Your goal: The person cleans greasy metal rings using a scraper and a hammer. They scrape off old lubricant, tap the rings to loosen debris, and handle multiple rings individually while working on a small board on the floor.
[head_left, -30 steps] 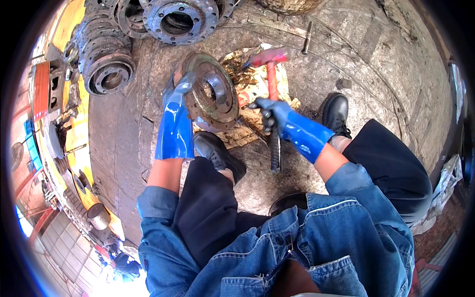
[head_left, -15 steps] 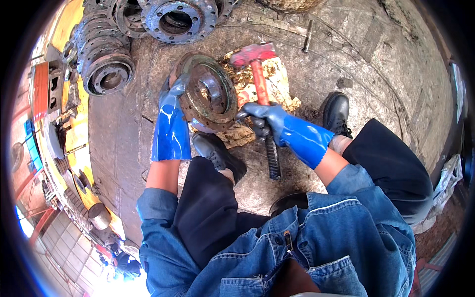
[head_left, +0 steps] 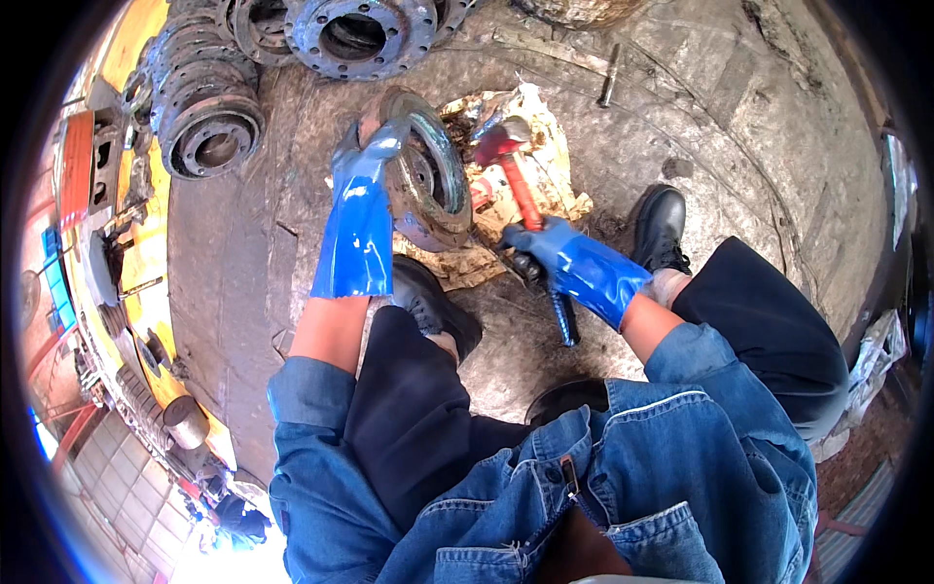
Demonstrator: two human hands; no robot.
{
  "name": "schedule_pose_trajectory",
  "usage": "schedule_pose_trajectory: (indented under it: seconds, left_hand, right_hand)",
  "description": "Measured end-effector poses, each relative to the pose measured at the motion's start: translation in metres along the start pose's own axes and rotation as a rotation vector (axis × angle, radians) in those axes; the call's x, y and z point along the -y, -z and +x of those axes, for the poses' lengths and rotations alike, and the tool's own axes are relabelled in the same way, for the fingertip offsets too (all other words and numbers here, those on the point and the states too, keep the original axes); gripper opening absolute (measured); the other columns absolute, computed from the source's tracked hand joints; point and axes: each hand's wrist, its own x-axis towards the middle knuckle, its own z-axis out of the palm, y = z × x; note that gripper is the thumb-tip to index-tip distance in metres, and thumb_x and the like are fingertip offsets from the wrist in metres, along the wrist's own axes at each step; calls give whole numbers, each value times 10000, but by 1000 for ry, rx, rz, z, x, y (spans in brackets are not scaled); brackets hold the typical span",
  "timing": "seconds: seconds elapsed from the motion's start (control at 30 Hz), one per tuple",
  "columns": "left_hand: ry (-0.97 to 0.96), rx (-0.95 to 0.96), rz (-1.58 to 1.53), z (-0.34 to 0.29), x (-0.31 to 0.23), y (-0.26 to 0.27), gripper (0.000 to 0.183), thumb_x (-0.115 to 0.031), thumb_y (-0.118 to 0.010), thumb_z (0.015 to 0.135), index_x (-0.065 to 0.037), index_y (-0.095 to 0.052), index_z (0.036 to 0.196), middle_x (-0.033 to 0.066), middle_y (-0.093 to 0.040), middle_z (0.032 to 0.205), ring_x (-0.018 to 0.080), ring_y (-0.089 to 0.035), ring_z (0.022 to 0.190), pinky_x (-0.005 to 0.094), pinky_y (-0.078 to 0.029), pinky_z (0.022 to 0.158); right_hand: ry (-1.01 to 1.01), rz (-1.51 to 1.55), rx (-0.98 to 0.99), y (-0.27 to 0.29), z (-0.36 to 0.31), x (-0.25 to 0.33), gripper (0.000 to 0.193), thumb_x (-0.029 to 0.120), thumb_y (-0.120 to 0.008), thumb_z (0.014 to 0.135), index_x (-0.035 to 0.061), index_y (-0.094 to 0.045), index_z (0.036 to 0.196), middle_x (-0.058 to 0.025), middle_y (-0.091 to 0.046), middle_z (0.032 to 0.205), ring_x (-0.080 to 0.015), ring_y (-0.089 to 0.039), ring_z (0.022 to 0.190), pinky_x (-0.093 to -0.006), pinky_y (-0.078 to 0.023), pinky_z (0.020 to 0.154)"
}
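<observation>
A rusty, round, flanged metal wheel hub (head_left: 428,177) stands tilted on its edge, its hollow face turned to the right. My left hand (head_left: 366,161), in a blue rubber glove, is closed on the hub's upper left rim. In my gloved right hand (head_left: 545,245) is a hammer (head_left: 523,195) with a red head, a red shaft and a dark grip. Its head, slightly blurred, is just right of the hub and apart from it. Beneath both lies a crumpled, stained yellowish sheet (head_left: 550,170). The fingers of my right hand wrap round the grip.
Several similar flanged hubs (head_left: 360,37) are gathered at the far left, some stacked in a row. A metal rod (head_left: 610,76) lies on the stained floor beyond the sheet. My black shoes (head_left: 662,226) flank the work. Along the left runs a yellow strip with metal parts and a can (head_left: 185,421).
My left hand has shifted right and tipped the hub more onto its edge. The hammer's head has dropped lower and turned, and my right hand has moved slightly right and down.
</observation>
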Motion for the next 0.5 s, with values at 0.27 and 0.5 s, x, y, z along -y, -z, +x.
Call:
schedule_pose_trajectory:
  seconds: [0.27, 0.5]
  left_hand:
    - [-5, -19, -2, -3, -3, 3, 436, -9, -701, 768, 20, -552, 1177, 111, -616, 1110, 173, -615, 895, 275, -515, 763]
    - [-29, -7, -39, -6, -12, -3, 427, 0, -703, 764, 15, -559, 1166, 105, -622, 1095, 170, -620, 874, 269, -517, 749]
  right_hand:
    - [231, -223, -558, 72, 30, -27, 356, 344, -687, 818, 2, -615, 882, -88, -624, 688, -143, -580, 571, -301, -471, 546]
    - [408, -727, -878, 110, 67, -36, 550, 353, -719, 752, 11, -562, 1153, -224, -663, 936, -349, -661, 866, -429, -522, 756]
